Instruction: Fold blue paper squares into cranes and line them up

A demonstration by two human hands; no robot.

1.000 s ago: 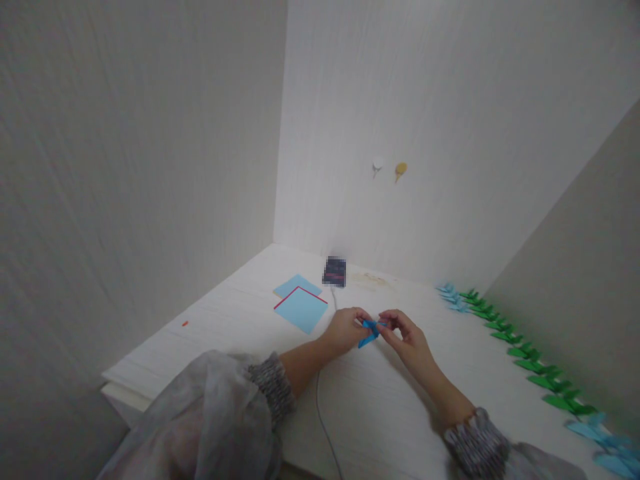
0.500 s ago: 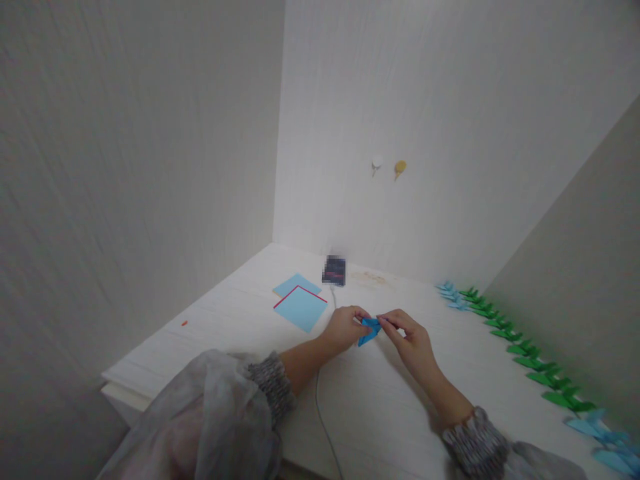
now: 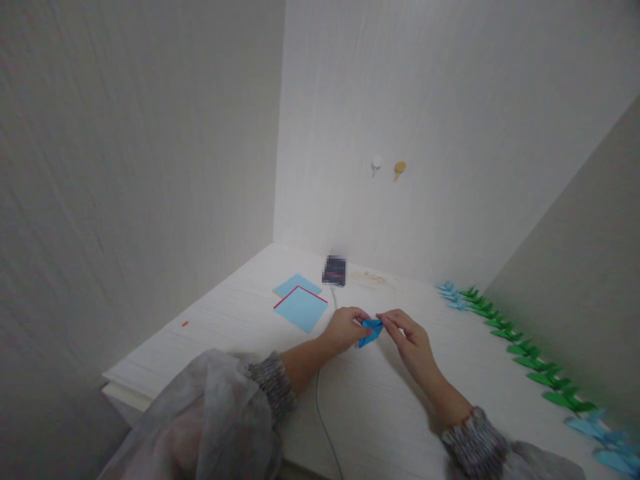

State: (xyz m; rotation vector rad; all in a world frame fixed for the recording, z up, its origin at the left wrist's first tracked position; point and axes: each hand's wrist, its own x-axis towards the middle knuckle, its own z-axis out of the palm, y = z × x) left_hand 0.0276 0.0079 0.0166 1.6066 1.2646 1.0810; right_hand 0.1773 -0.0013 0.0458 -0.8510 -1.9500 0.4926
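I observe the left hand [image 3: 346, 328] grasping a folded blue origami paper [image 3: 371, 335], thumb laid on it; the right hand [image 3: 407, 337] pinches its right corner between fingertips. The piece sits between both hands over the white tabletop [image 3: 400, 420]; contact with the surface cannot be determined. Farther left lie light-blue square sheets [image 3: 301, 311]. Green folded-paper pieces [image 3: 540, 377] line the right side.

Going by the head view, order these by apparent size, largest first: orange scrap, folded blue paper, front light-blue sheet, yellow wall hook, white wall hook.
1. Front light-blue sheet
2. Folded blue paper, judged by its visible part
3. Yellow wall hook and white wall hook: too alike to rank
4. Orange scrap
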